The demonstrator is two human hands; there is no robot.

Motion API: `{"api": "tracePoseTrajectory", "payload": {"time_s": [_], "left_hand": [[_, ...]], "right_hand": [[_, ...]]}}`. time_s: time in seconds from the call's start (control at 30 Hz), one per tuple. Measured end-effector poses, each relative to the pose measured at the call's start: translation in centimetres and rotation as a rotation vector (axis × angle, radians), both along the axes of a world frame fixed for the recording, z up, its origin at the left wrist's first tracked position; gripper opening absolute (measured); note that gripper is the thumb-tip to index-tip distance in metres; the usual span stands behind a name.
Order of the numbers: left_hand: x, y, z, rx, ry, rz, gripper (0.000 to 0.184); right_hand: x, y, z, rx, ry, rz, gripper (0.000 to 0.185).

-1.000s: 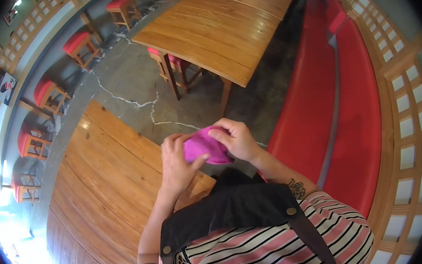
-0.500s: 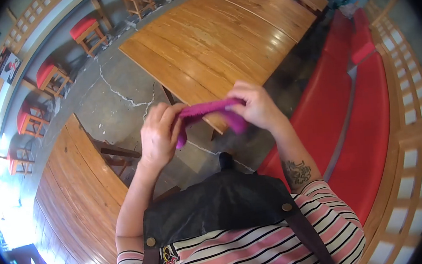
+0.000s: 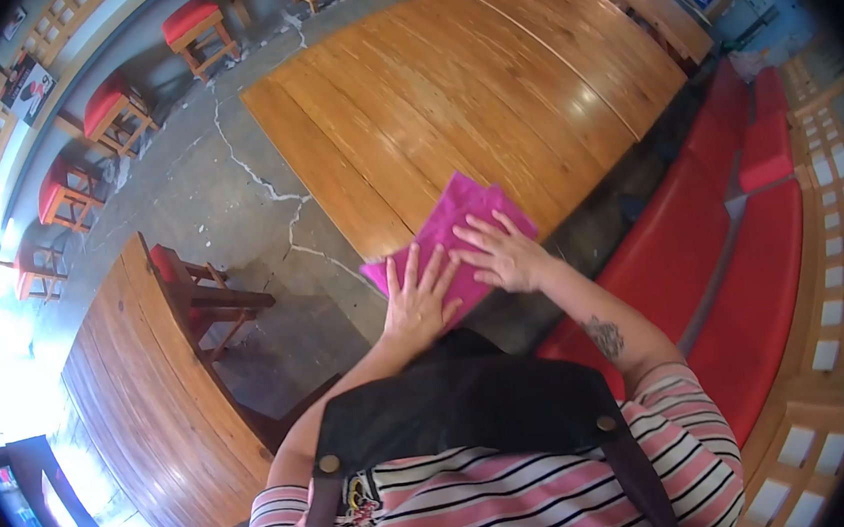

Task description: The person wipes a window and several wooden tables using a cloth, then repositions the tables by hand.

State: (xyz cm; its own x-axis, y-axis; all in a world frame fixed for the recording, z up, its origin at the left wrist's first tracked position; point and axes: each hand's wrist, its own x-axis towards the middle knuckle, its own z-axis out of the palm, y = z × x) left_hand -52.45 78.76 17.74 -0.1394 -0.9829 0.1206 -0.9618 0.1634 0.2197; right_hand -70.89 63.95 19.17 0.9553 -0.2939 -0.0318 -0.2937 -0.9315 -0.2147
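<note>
A pink cloth (image 3: 459, 203) lies spread over the near corner of a wooden table (image 3: 446, 81), and part of it reaches past the edge. My left hand (image 3: 419, 299) rests flat on the lower left part of the cloth with its fingers spread. To the right, my right hand (image 3: 504, 254) lies on the cloth, fingers also apart and pointing up and left. Both hands press on the cloth from above without gripping it.
A red bench (image 3: 680, 231) runs along the right side. Another wooden table (image 3: 148, 398) stands at the lower left, with a red stool (image 3: 174, 268) beside it. Several red-topped stools (image 3: 190, 23) line the left wall. The floor (image 3: 237, 209) shows cracks.
The cloth, earlier bunched and then stretched between my hands in the air, now lies on the table corner. Both hands have opened onto it. The view has shifted closer to that table.
</note>
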Motion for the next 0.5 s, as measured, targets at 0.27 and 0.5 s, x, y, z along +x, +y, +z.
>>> {"api": "tracePoseTrajectory", "payload": {"time_s": [0.27,0.5], "left_hand": [[7.3,-8.3,1.6,0.092,0.011,0.094,0.080],[22.3,-23.1,0.1,0.029,-0.130,0.317,0.070]], "right_hand": [[7.8,-8.5,-0.4,-0.042,0.075,0.014,0.056],[26.2,-24.8,-1.0,-0.082,0.101,0.073,0.058]]}}
